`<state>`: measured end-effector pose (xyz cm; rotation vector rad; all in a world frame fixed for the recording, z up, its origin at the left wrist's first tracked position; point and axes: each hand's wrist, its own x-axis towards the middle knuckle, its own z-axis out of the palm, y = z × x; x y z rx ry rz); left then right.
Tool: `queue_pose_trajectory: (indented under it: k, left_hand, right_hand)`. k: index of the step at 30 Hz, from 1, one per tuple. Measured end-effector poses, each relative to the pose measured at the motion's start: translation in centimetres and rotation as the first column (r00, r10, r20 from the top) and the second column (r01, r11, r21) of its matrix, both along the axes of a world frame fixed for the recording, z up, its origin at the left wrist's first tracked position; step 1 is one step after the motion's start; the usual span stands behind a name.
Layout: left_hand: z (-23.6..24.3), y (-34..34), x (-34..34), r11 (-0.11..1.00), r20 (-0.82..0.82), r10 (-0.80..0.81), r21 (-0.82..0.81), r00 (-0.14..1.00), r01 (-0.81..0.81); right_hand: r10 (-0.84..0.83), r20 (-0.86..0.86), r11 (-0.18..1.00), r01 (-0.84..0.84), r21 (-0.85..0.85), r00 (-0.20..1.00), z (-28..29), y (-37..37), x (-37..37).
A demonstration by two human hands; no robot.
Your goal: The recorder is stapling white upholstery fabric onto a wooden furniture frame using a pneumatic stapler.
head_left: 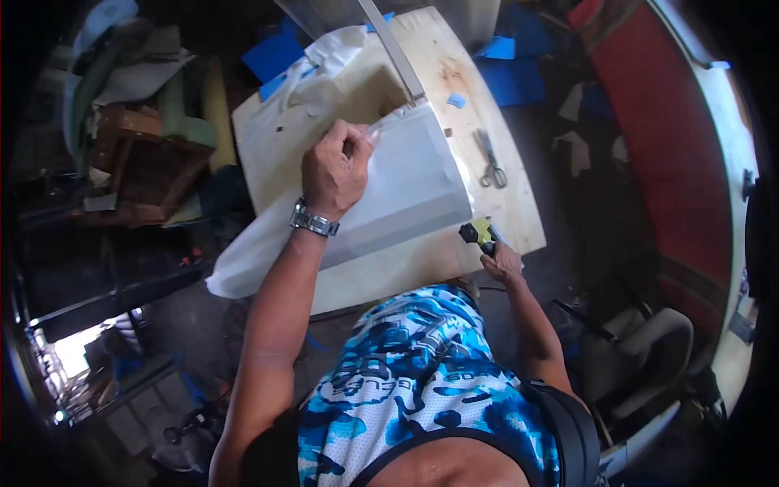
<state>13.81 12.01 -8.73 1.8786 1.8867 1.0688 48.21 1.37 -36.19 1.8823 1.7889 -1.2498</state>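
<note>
White fabric (pixel 398 174) is draped over a box-like piece on a pale plywood tabletop (pixel 357 286). My left hand (pixel 337 166), with a metal watch at its wrist, is closed in a pinch on the fabric's upper edge, near an opening in the piece. At the near right corner of the fabric, my right hand (pixel 505 264) grips a yellow-green and black staple gun (pixel 480 234). The tool's head is close to the fabric corner; whether it touches cannot be made out.
Scissors (pixel 491 162) lie on the right of the tabletop, below a small blue scrap (pixel 456 101). A long narrow strip (pixel 389 49) rises from the piece's far edge. Furniture frames (pixel 134 158) are piled at left; a red panel (pixel 673 138) stands at right.
</note>
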Motion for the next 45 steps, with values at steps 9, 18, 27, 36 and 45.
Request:
queue_pose_trajectory:
  k: [9, 18, 27, 36, 45]
  left_hand:
    - [-0.2, -0.6, -0.6, 0.996, -0.186, 0.076, 0.058, 0.980, -0.066]
    - [0.9, -0.2, -0.1, 0.993, -0.187, 0.062, -0.086, 0.980, -0.079]
    - [1.8, 0.0, -0.5, 0.964, -0.215, -0.005, -0.261, 0.977, -0.052]
    - [1.6, -0.1, -0.8, 0.973, -0.216, -0.015, -0.227, 0.976, -0.035]
    - [0.6, 0.5, -0.8, 0.985, -0.264, 0.020, -0.162, 0.964, -0.064]
  right_hand:
    - [-0.237, -0.826, 0.906, 0.423, 0.002, 0.512, 26.5, 3.5, 1.3]
    - [0.330, -0.501, 0.863, -0.040, 0.504, 0.800, 38.2, 13.0, -5.4]
    - [0.389, -0.313, 0.837, -0.190, 0.514, 0.867, 39.3, 15.9, -9.4]
    - [0.378, -0.179, 0.815, -0.234, 0.531, 0.908, 40.6, 15.4, -11.7]
    - [0.405, -0.160, 0.825, -0.284, 0.489, 0.900, 41.0, 14.9, -13.0]
